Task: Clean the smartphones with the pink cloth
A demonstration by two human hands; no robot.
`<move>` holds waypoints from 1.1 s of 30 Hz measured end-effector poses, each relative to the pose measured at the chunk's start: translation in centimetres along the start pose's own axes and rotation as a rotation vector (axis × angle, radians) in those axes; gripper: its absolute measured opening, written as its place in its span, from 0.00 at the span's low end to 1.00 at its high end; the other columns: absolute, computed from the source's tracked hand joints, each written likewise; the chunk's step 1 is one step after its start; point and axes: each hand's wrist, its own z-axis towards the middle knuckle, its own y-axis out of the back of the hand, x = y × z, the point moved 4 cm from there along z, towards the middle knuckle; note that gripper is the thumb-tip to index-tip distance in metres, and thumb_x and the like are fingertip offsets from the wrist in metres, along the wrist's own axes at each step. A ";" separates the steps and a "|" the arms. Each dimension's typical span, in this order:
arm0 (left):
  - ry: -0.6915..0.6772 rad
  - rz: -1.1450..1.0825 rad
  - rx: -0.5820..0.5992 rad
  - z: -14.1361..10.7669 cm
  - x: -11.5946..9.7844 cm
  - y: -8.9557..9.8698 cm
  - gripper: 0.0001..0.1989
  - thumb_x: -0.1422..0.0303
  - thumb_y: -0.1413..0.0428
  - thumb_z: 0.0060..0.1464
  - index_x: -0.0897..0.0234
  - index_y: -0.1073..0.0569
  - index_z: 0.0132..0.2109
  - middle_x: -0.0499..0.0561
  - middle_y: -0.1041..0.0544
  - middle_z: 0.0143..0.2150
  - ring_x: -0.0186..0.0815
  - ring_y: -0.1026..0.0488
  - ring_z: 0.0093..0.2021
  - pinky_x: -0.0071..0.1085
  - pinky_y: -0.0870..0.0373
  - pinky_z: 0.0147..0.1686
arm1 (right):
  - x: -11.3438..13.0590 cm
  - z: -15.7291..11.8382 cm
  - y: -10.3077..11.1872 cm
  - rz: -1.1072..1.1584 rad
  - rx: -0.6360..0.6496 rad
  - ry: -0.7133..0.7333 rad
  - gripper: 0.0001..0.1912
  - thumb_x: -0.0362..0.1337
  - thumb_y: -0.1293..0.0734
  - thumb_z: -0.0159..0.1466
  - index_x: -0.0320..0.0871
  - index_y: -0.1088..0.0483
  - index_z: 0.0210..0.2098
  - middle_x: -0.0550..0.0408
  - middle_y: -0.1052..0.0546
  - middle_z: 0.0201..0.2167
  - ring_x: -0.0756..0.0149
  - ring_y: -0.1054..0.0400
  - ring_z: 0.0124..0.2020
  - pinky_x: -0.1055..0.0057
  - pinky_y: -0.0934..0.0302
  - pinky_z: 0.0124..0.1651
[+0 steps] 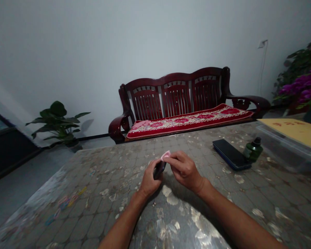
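Over the middle of the patterned tablecloth (124, 166), my left hand (149, 180) is closed round a small dark, smooth object (159, 169). Its kind is not clear, as the fingers cover part of it. My right hand (185, 169) pinches a small pink cloth (166, 155) between thumb and fingers. The cloth lies at the upper end of the dark object and seems to touch it. Both forearms reach in from the lower edge of the view.
To the right lie a black phone (230, 154) and a green bottle (253, 150) with a black cap. Beyond them is a clear plastic box (282, 152) under a yellow sheet (295, 131). Colourful small bands (67, 201) lie at left. A wooden bench (176, 97) stands behind.
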 end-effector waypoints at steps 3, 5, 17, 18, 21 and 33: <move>-0.055 -0.021 0.000 -0.2 -0.6 -0.1 0.26 0.70 0.45 0.49 0.64 0.31 0.57 0.58 0.25 0.55 0.44 0.28 0.56 0.40 0.33 0.59 | -0.9 0.2 0.4 -0.012 -0.066 -0.085 0.22 0.24 0.41 0.66 0.49 0.26 0.52 0.52 0.24 0.38 0.63 0.29 0.42 0.67 0.31 0.44; -0.069 -0.048 0.015 -0.2 -0.9 -0.2 0.24 0.68 0.46 0.52 0.64 0.32 0.58 0.58 0.25 0.54 0.44 0.27 0.55 0.39 0.32 0.58 | -1.2 0.2 0.4 0.010 -0.083 -0.135 0.22 0.24 0.41 0.67 0.50 0.25 0.51 0.52 0.24 0.38 0.63 0.28 0.42 0.67 0.31 0.45; -0.144 -0.108 -0.043 -0.5 -0.5 0.1 0.24 0.66 0.47 0.54 0.63 0.33 0.59 0.59 0.26 0.56 0.46 0.29 0.58 0.43 0.34 0.59 | 1.4 0.0 -0.2 0.062 -0.064 0.092 0.26 0.24 0.40 0.65 0.51 0.30 0.59 0.51 0.23 0.40 0.62 0.27 0.43 0.66 0.30 0.43; -0.162 -0.111 -0.067 -0.6 -0.5 0.3 0.24 0.66 0.46 0.54 0.63 0.32 0.58 0.59 0.25 0.55 0.46 0.28 0.56 0.44 0.33 0.58 | 1.2 0.1 -0.1 0.074 -0.073 0.075 0.26 0.24 0.40 0.65 0.51 0.29 0.58 0.51 0.23 0.40 0.62 0.27 0.44 0.66 0.30 0.44; -0.211 -0.087 -0.119 -0.6 -0.6 0.7 0.23 0.66 0.44 0.53 0.62 0.29 0.56 0.58 0.24 0.52 0.47 0.26 0.51 0.44 0.30 0.54 | 0.4 0.3 0.0 0.108 -0.106 -0.035 0.24 0.23 0.40 0.66 0.51 0.26 0.54 0.52 0.22 0.39 0.63 0.27 0.43 0.67 0.29 0.45; -0.144 -0.291 -0.195 -0.9 -1.9 1.6 0.23 0.72 0.37 0.45 0.61 0.22 0.52 0.59 0.21 0.50 0.49 0.26 0.51 0.42 0.34 0.57 | -1.1 0.3 -1.1 0.294 -0.004 -0.338 0.15 0.25 0.35 0.64 0.47 0.20 0.42 0.55 0.24 0.32 0.68 0.27 0.34 0.73 0.32 0.37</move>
